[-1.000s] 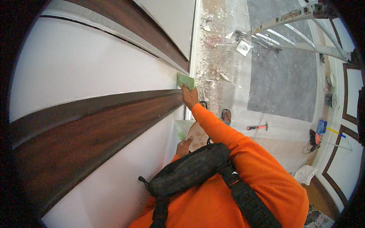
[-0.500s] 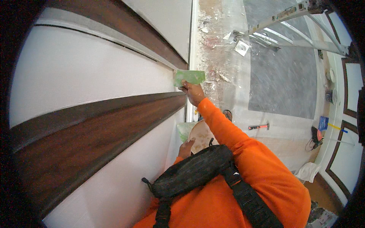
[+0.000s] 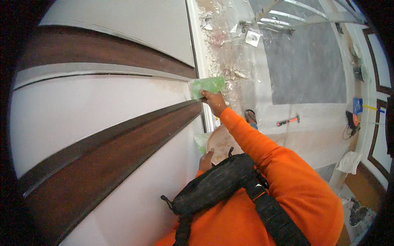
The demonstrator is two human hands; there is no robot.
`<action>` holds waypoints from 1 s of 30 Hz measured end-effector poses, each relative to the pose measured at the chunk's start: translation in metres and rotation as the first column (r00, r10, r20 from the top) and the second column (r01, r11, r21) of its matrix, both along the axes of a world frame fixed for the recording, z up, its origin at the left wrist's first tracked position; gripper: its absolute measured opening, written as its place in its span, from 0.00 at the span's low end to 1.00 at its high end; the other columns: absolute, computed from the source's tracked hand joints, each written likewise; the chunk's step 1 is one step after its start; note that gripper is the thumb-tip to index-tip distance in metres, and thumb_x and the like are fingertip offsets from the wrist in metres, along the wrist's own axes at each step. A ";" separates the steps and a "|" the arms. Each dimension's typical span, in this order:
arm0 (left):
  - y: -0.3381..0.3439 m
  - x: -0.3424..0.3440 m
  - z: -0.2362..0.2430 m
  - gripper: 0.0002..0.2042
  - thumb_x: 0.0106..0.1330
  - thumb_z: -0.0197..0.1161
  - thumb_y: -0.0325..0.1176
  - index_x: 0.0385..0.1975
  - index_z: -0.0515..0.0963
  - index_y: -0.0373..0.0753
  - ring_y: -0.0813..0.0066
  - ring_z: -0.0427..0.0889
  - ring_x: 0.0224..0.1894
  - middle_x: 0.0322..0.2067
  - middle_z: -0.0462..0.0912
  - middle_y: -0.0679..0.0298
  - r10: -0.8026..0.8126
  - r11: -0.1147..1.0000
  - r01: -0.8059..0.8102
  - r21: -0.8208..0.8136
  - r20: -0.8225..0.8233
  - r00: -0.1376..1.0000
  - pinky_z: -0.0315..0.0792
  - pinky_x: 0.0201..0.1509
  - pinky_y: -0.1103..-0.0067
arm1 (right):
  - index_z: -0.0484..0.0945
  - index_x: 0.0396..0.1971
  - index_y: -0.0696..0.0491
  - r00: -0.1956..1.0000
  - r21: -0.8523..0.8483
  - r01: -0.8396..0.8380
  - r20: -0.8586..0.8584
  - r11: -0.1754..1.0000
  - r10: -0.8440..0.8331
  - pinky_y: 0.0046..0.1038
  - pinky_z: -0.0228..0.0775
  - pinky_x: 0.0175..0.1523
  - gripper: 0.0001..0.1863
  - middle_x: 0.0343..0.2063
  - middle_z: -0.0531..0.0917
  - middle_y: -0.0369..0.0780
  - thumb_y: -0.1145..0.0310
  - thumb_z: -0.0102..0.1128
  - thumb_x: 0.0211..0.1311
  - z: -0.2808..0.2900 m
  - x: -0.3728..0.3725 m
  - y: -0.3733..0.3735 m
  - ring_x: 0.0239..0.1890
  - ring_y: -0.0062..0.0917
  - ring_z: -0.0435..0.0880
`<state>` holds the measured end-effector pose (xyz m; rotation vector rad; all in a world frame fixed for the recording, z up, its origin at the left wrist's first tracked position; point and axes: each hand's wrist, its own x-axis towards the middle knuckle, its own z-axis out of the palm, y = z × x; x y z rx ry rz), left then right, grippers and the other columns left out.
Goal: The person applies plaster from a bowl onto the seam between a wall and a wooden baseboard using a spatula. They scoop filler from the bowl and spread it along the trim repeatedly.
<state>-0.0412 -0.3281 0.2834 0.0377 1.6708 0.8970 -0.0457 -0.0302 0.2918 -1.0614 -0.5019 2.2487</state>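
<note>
Head view: a person in an orange long-sleeved top works at a white wall panel (image 3: 102, 110) crossed by dark wood-grain bands (image 3: 123, 143). The right hand (image 3: 213, 102) is closed around the lower edge of a pale green plastic spreader (image 3: 207, 85), held flat to the panel at its right end, just beside the white vertical trim (image 3: 201, 53). Below that trim end, close to the chest, the left hand (image 3: 206, 159) grips the near edge of a round, plaster-smeared board (image 3: 223, 141); its fingers are curled on the rim, though how tightly cannot be told. A second greenish blade (image 3: 201, 141) seems to lie against the board on the panel side. The spreader looks thin, light and springy, likely slick where wet filler clings, so a pinch along its stiffer back edge, away from the working lip, seems the sound hold. The board appears stiff and light, best carried level from its rim. Right of the trim, well apart on the plastic-sheeted floor (image 3: 254, 74), lie a red-handled hammer (image 3: 288, 120) and the foot of a ladder (image 3: 287, 20).
</note>
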 end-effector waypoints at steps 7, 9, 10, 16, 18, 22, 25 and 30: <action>-0.027 -0.004 -0.021 0.18 0.61 0.57 0.44 0.43 0.74 0.37 0.65 0.77 0.33 0.26 0.76 0.54 -0.391 0.900 0.436 0.022 -0.404 0.827 0.69 0.39 0.73 | 0.72 0.37 0.57 0.987 -0.036 0.021 0.159 0.999 -0.015 0.28 0.73 0.40 0.11 0.34 0.78 0.38 0.72 0.58 0.54 -0.068 -0.043 -0.009 0.34 0.25 0.77; -0.024 -0.004 -0.024 0.17 0.61 0.57 0.44 0.40 0.75 0.35 0.66 0.76 0.31 0.24 0.75 0.55 -0.379 0.925 0.361 -0.114 -0.238 0.894 0.68 0.36 0.72 | 0.72 0.37 0.56 0.987 0.007 0.010 0.158 1.000 -0.011 0.29 0.73 0.40 0.10 0.34 0.78 0.37 0.71 0.58 0.55 -0.082 -0.048 -0.004 0.34 0.25 0.77; -0.032 -0.004 -0.028 0.18 0.61 0.57 0.45 0.39 0.75 0.34 0.67 0.75 0.31 0.24 0.74 0.55 -0.384 0.923 0.364 -0.125 -0.262 0.885 0.68 0.36 0.72 | 0.72 0.37 0.56 0.996 -0.037 0.007 0.084 0.999 -0.004 0.29 0.73 0.41 0.10 0.34 0.78 0.37 0.71 0.58 0.55 -0.072 -0.051 -0.007 0.34 0.25 0.77; -0.005 0.000 -0.002 0.17 0.62 0.55 0.43 0.38 0.74 0.33 0.67 0.75 0.29 0.24 0.74 0.55 -0.128 0.973 0.112 -0.203 -0.065 0.990 0.67 0.34 0.73 | 0.73 0.38 0.56 0.988 -0.150 0.024 -0.147 0.988 -0.046 0.29 0.71 0.43 0.11 0.36 0.78 0.38 0.71 0.58 0.56 -0.047 -0.047 0.002 0.37 0.25 0.76; -0.006 0.001 -0.002 0.19 0.62 0.56 0.44 0.40 0.73 0.31 0.68 0.74 0.29 0.24 0.75 0.57 -0.210 0.975 0.219 0.026 -0.187 0.960 0.67 0.34 0.73 | 0.73 0.39 0.56 0.989 -0.159 0.011 -0.146 0.987 -0.034 0.29 0.71 0.43 0.11 0.37 0.77 0.38 0.70 0.59 0.56 -0.034 -0.047 0.003 0.39 0.26 0.76; 0.001 -0.003 -0.002 0.19 0.63 0.54 0.42 0.44 0.72 0.31 0.67 0.76 0.32 0.29 0.76 0.54 -0.200 0.979 0.200 -0.028 0.008 0.980 0.68 0.37 0.74 | 0.72 0.40 0.56 0.981 -0.107 -0.021 -0.196 0.994 -0.001 0.29 0.71 0.43 0.13 0.38 0.77 0.38 0.69 0.60 0.55 -0.022 -0.044 0.007 0.40 0.26 0.76; -0.042 -0.009 -0.041 0.21 0.62 0.55 0.42 0.46 0.71 0.31 0.67 0.77 0.36 0.33 0.78 0.55 -0.517 0.842 0.539 0.000 -0.282 0.808 0.69 0.41 0.75 | 0.72 0.40 0.57 0.975 -0.090 -0.065 -0.217 0.994 0.044 0.28 0.71 0.42 0.14 0.37 0.77 0.38 0.69 0.60 0.55 0.003 -0.039 0.002 0.38 0.25 0.76; -0.007 -0.004 -0.025 0.22 0.62 0.54 0.43 0.47 0.71 0.31 0.67 0.78 0.39 0.38 0.78 0.56 -0.219 0.975 0.223 0.018 -0.112 0.969 0.70 0.43 0.74 | 0.72 0.40 0.57 0.990 -0.038 0.117 -0.077 0.992 -0.120 0.28 0.71 0.41 0.14 0.36 0.78 0.38 0.70 0.60 0.55 -0.060 -0.029 -0.009 0.36 0.25 0.77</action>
